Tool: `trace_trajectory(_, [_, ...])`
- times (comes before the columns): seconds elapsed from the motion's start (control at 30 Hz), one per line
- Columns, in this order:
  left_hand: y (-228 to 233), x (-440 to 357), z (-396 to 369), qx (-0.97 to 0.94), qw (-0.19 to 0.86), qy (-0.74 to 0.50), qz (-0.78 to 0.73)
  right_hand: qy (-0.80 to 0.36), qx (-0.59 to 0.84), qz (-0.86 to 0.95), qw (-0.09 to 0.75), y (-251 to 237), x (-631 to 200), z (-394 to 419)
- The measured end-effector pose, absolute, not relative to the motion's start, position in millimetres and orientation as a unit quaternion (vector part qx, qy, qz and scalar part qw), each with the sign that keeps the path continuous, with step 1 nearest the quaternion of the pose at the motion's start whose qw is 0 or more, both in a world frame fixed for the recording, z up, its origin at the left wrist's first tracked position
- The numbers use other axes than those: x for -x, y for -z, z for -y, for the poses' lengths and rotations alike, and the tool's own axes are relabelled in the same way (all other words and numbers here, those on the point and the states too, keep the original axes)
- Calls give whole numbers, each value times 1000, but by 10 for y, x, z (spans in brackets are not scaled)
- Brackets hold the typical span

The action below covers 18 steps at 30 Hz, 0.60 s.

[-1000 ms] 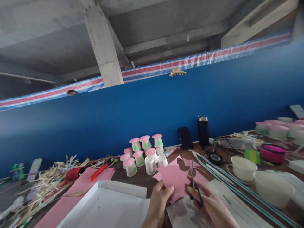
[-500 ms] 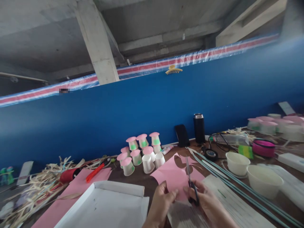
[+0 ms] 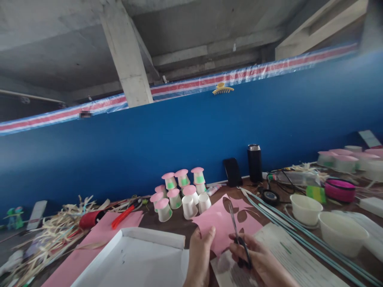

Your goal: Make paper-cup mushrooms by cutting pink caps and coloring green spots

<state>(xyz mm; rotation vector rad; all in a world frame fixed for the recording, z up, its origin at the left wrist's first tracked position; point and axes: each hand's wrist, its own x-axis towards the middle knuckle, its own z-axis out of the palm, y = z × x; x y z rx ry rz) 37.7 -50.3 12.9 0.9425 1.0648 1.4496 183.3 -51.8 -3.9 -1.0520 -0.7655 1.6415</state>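
Note:
At the lower middle, my left hand (image 3: 201,251) pinches the left edge of a sheet of pink paper (image 3: 213,223) between thumb and fingers. The sheet has cut-out holes along its upper right part. My right hand (image 3: 249,253) is closed around the black handles of a pair of scissors (image 3: 235,221), whose blades point up and away over the paper. Beyond the paper stand several white paper cups (image 3: 189,207), many topped with pink discs and marked with green patches. A printed sheet (image 3: 287,251) lies under and right of my right hand.
A white box lid (image 3: 152,233) lies at left, beside more pink paper (image 3: 74,255) and a heap of pale strips (image 3: 56,227). To the right are pale blue rods (image 3: 284,227), white bowls (image 3: 342,231), and a black flask (image 3: 254,163) by a phone (image 3: 232,172). A blue partition (image 3: 179,135) rises behind.
The pink sheet has turned slightly and my left thumb has shifted up along its edge. The scissors have moved a little down and left relative to the paper. The view has shifted slightly.

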Motion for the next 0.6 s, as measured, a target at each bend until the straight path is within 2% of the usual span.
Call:
trace_trajectory(0.1, [-98,-342,463,-384,510,-620,-456,-687,439,324,481,85,-1859,480])
trace_trajectory(0.4, [98,-152,262,-368,443,-626,-526,-672,426,354,492,139,-1841,501])
trace_trajectory(0.6, [103,-139,250,-361,446,-632,-521,-662,426,356,503,122,-1814,530])
